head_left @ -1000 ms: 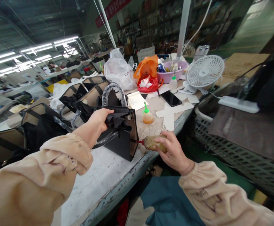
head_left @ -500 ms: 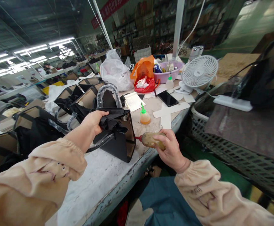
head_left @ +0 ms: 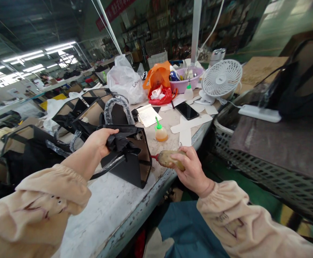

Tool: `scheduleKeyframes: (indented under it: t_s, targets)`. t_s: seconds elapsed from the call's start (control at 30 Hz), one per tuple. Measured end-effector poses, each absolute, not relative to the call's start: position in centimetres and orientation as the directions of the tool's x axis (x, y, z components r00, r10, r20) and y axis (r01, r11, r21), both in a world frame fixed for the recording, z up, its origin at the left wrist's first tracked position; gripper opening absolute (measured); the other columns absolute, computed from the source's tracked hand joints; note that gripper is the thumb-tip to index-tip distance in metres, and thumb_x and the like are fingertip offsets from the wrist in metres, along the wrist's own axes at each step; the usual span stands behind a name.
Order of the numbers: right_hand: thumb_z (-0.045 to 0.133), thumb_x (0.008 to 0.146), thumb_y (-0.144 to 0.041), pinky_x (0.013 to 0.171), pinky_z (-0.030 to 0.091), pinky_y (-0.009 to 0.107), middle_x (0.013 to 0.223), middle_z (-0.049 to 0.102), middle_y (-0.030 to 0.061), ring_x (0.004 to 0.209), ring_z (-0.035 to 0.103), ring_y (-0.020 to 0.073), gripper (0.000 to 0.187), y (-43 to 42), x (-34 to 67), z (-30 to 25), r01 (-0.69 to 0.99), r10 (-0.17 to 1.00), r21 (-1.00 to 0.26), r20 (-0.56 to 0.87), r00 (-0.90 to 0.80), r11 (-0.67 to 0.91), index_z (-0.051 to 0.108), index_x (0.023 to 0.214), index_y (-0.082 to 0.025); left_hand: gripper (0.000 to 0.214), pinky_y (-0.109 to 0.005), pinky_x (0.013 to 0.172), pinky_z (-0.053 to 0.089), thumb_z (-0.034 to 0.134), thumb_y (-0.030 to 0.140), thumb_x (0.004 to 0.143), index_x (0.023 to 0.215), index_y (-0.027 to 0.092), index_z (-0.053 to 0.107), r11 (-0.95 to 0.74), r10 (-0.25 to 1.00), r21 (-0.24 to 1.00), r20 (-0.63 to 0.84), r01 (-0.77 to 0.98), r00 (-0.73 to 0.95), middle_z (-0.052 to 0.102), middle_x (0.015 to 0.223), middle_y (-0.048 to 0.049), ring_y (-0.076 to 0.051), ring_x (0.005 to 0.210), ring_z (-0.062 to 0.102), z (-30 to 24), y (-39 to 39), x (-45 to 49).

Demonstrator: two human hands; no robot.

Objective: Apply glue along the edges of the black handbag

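Note:
My left hand [head_left: 100,140] grips the top of a black handbag [head_left: 124,168] that lies tilted on the table, its beige inner side facing right. Loose black cloth bunches beside my fingers, which are partly hidden. Wrapped around a yellowish squeeze bottle [head_left: 169,159] is my right hand [head_left: 191,168]. The bottle lies nearly level, and its red nozzle points left at the bag's edge; whether it touches cannot be made out. Just beyond stands a small glue bottle [head_left: 161,133] with a green tip and amber liquid.
More black bags [head_left: 29,150] crowd the table's left. Behind are a notepad [head_left: 148,115], a phone [head_left: 187,110], white card pieces [head_left: 191,124], a white fan [head_left: 222,79], an orange bag [head_left: 157,77] and a purple basin [head_left: 185,85]. A plastic basket [head_left: 253,161] stands right, beyond the table edge [head_left: 145,204].
The whole view has shifted slightly, so things appear a little further left. Both hands keep their holds, and the nozzle stays close to the bag's edge.

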State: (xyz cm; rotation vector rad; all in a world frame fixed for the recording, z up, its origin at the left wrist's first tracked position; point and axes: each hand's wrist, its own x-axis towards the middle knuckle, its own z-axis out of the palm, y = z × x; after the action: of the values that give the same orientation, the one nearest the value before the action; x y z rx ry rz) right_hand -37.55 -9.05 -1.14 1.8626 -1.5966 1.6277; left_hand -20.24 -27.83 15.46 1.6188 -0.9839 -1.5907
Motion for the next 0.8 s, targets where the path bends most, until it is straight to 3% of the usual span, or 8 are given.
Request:
scheduleKeyframes:
  t_s: [0.43,0.8]
  targets:
    - [0.058,0.093,-0.019,0.083,0.05,0.043,0.107,0.049,0.0103,0.097,0.051,0.0241,0.018,-8.32,-36.57,-1.7,-0.735,-0.685,-0.538,0.715,-0.139,-0.413,0.057,0.11,-0.02,0.019,-0.019,0.04,0.051,0.045,-0.003,0.084,0.084,0.01,0.058,-0.466,-0.884,0.878,-0.468,-0.11,0.01,0.056,0.044,0.0013,-0.013,0.037,0.057,15.57,-27.8,-21.06]
    - [0.06,0.093,-0.019,0.085,0.049,0.045,0.111,0.047,0.0119,0.101,0.05,0.0257,0.021,-8.96,-36.85,-1.88,-0.771,-0.618,-0.503,0.764,-0.187,-0.39,0.056,0.113,-0.021,0.018,-0.023,0.04,0.053,0.045,0.0,0.086,0.089,0.008,0.061,-0.471,-0.881,0.873,-0.474,-0.125,0.007,0.065,0.053,-0.0063,-0.018,0.041,0.061,15.44,-27.98,-20.94]
